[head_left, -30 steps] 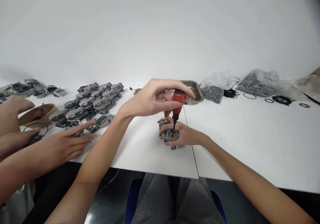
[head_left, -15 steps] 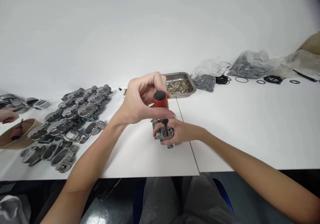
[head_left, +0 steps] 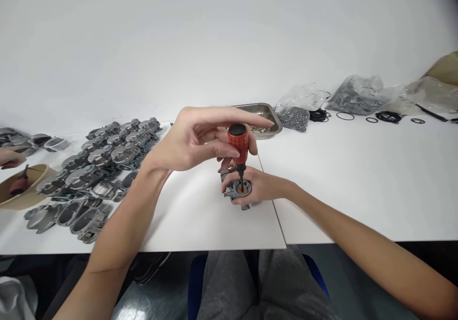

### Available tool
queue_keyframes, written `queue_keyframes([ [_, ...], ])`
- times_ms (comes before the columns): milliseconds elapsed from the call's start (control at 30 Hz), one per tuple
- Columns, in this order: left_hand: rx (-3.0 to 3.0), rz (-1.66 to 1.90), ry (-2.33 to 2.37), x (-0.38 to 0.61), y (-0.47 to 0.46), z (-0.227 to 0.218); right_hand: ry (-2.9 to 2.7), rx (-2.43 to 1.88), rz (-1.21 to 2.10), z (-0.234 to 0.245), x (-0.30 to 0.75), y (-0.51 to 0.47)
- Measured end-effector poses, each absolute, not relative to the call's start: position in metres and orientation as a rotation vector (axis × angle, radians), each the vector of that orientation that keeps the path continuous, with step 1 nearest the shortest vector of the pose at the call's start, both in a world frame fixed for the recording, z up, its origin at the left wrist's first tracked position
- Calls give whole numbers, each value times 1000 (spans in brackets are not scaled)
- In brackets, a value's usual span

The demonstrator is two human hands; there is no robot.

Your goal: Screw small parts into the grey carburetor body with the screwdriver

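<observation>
1. Head view: a red screwdriver [head_left: 239, 143] is held upright by the left hand [head_left: 195, 141].
2. On the desk [head_left: 196, 220], a metal part [head_left: 236, 191] is grasped, partly hidden, by the right hand [head_left: 263, 185].
3. The tray [head_left: 275, 121] is partly blocked.

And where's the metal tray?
In the head view, the metal tray is right of the middle near the wall, partly hidden behind the left hand and just left of a clear bag of small dark bits.
</observation>
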State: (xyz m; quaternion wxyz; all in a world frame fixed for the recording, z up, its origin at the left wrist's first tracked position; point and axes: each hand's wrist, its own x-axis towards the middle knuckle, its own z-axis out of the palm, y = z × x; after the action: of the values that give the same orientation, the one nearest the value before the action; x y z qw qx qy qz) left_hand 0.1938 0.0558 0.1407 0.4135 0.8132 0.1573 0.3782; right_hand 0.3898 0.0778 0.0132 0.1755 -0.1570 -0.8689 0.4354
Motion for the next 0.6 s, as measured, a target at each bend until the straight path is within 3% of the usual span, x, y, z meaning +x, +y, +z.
queue_keyframes([
  [600, 2004, 1384, 407, 223, 66, 115, -2460, -472, 1275, 17, 389, 76],
])
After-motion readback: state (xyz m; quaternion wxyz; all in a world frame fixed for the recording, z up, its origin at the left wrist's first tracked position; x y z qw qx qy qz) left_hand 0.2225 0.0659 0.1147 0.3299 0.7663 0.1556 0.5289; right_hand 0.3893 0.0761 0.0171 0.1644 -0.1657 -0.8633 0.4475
